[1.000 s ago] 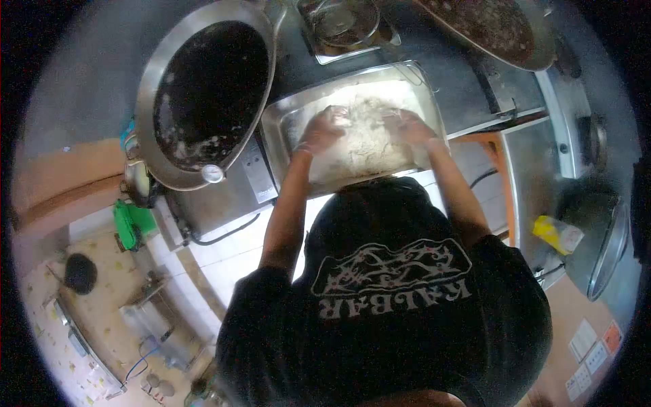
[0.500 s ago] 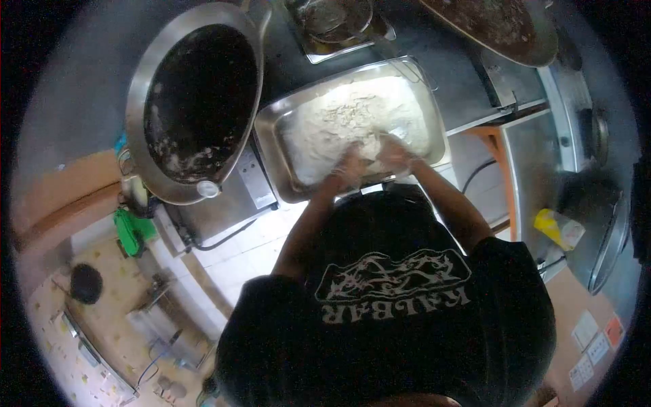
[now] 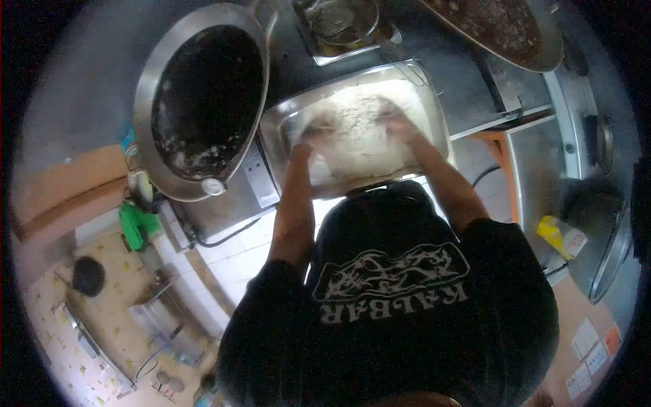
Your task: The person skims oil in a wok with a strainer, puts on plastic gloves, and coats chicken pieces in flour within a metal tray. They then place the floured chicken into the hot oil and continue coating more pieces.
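Note:
A rectangular metal pan (image 3: 439, 129) holds a wide layer of white flour-like powder (image 3: 359, 139). Inside it, on the left side, my left hand (image 3: 320, 129) is over or in the powder. My right hand (image 3: 395, 123) is across from it on the right side, also at the powder. Both hands are smeared by motion, so their fingers cannot be made out. Lumps of powder show between the two hands. Whether either hand grips any powder is hidden by the blur.
Left of the pan stands a large wok (image 3: 142, 108) of dark liquid, a round dial (image 3: 213, 186) at its rim. A wire strainer (image 3: 342, 20) lies over a small metal tray behind. Another wide pan (image 3: 553, 51) is at upper right. A yellow-and-white packet (image 3: 561, 237) lies right.
My hands have moved apart and farther into the pan, from close together near its front edge. The left went left and forward, the right forward. The view shifted slightly.

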`<state>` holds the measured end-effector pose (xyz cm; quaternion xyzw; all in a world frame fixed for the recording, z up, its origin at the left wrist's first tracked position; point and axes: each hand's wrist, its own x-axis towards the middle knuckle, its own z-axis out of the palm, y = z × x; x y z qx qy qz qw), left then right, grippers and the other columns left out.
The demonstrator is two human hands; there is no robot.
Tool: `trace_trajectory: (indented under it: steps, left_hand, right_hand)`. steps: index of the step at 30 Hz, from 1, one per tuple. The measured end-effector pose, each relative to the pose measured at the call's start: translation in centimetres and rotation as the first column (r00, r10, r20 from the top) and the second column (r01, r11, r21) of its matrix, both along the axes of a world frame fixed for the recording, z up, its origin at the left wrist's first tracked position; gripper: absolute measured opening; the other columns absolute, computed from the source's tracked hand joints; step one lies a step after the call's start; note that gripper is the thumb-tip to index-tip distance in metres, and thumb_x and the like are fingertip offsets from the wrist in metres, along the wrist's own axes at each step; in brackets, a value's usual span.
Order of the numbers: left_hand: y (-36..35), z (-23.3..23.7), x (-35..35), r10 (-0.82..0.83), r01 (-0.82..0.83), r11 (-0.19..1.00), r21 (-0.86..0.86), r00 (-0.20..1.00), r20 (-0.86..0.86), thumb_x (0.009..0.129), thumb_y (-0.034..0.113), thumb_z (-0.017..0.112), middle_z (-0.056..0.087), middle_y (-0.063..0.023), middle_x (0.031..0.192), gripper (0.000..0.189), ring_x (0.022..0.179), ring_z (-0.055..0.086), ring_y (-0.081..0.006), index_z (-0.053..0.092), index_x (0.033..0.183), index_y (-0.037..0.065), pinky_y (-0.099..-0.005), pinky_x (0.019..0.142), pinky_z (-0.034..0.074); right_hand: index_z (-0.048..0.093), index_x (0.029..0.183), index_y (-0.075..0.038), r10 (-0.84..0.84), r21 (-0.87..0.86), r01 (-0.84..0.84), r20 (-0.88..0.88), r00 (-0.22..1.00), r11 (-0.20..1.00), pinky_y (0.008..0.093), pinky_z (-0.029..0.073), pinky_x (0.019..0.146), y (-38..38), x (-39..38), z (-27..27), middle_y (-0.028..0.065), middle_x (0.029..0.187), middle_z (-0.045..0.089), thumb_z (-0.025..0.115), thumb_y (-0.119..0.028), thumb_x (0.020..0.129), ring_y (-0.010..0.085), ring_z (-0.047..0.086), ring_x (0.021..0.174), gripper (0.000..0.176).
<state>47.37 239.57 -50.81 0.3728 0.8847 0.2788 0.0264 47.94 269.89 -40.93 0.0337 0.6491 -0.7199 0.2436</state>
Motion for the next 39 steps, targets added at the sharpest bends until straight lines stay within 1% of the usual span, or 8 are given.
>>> trace_trajectory:
  steps: [2,3,10,23,29,32,33,39]
  left_hand:
    - [1.8,-1.9,2.3,-0.068,0.028,0.845,0.534,0.996,0.056,0.082,0.018,0.066,0.059,-0.0080,0.119,0.052,0.106,0.056,-0.0195,0.050,0.129,0.004,-0.0331,0.091,0.046]
    - [2.4,-0.9,2.3,-0.093,0.113,0.981,0.157,0.987,-0.131,0.080,0.018,0.067,0.056,-0.0089,0.124,0.054,0.113,0.053,-0.0211,0.050,0.129,0.006,-0.0337,0.098,0.041]
    - [8.5,16.6,4.1,0.262,-0.674,0.633,0.380,0.649,0.715,0.075,0.014,0.069,0.066,-0.0095,0.092,0.034,0.090,0.061,-0.0160,0.062,0.104,-0.002,-0.0282,0.084,0.049]
    - [5.1,20.9,-1.0,0.278,-0.150,0.947,-0.283,0.822,0.497,0.080,0.040,0.065,0.056,-0.0251,0.121,0.063,0.113,0.055,-0.0353,0.049,0.126,0.000,-0.0373,0.102,0.039]
    - [3.0,12.4,-4.9,0.453,-0.327,0.883,-0.337,0.784,0.425,0.073,0.035,0.075,0.061,-0.0204,0.114,0.075,0.105,0.060,-0.0272,0.043,0.132,0.003,-0.0366,0.093,0.047]
    - [4.3,-1.3,-4.7,-0.035,-0.635,0.632,0.444,0.549,0.835,0.076,0.023,0.074,0.064,-0.0165,0.108,0.067,0.100,0.061,-0.0212,0.043,0.132,0.005,-0.0339,0.088,0.049]
    - [7.0,10.4,-1.8,0.160,-0.669,0.703,0.241,0.480,0.863,0.072,0.007,0.074,0.061,-0.0086,0.106,0.065,0.092,0.059,-0.0161,0.044,0.130,0.004,-0.0317,0.081,0.050]
    - [6.9,3.7,0.7,0.202,-0.506,0.841,0.192,0.622,0.756,0.076,0.023,0.072,0.061,-0.0115,0.112,0.063,0.098,0.059,-0.0229,0.046,0.129,0.003,-0.0341,0.088,0.046]
  right_hand:
    - [0.036,0.138,-0.006,-0.001,-0.204,-0.018,-0.092,0.996,0.979,0.0323,0.051,0.082,-1.9,0.7,-1.0,0.0095,0.116,0.056,0.068,0.002,0.073,0.0181,0.060,0.090,0.072]
    - [0.025,0.143,-0.006,0.072,-0.207,-0.077,-0.031,0.997,0.975,0.0331,0.046,0.092,-2.3,1.1,-1.1,0.0108,0.123,0.051,0.066,0.007,0.071,0.0222,0.058,0.100,0.085]
    - [0.043,0.130,0.002,0.209,0.101,-0.191,-0.210,0.955,0.976,0.0318,0.045,0.092,-0.8,0.4,1.9,0.0160,0.119,0.056,0.071,-0.015,0.073,0.0224,0.054,0.107,0.066]
    - [0.043,0.137,-0.010,0.774,0.795,-0.570,0.224,0.592,0.205,0.0402,0.028,0.110,2.6,-1.5,10.6,0.0142,0.139,0.044,0.045,-0.046,0.092,0.0279,0.041,0.128,0.057]
    - [0.046,0.131,-0.002,0.504,0.643,-0.375,-0.021,0.863,0.668,0.0383,0.034,0.106,2.5,-6.3,-3.1,0.0198,0.123,0.055,0.070,-0.036,0.069,0.0308,0.050,0.119,0.075]
    - [0.038,0.137,-0.003,0.284,0.435,-0.093,-0.398,0.872,0.895,0.0364,0.033,0.106,-1.9,-4.1,-4.1,0.0198,0.130,0.049,0.079,-0.022,0.060,0.0292,0.046,0.122,0.090]
    - [0.037,0.138,-0.003,0.215,0.352,-0.040,-0.475,0.853,0.935,0.0356,0.034,0.105,-3.0,-3.0,-4.0,0.0194,0.130,0.048,0.080,-0.019,0.059,0.0284,0.046,0.121,0.092]
    - [0.042,0.135,-0.003,0.464,0.432,-0.363,-0.154,0.873,0.826,0.0396,0.043,0.097,-1.9,-0.3,2.7,0.0211,0.113,0.057,0.075,-0.043,0.073,0.0296,0.050,0.114,0.080]
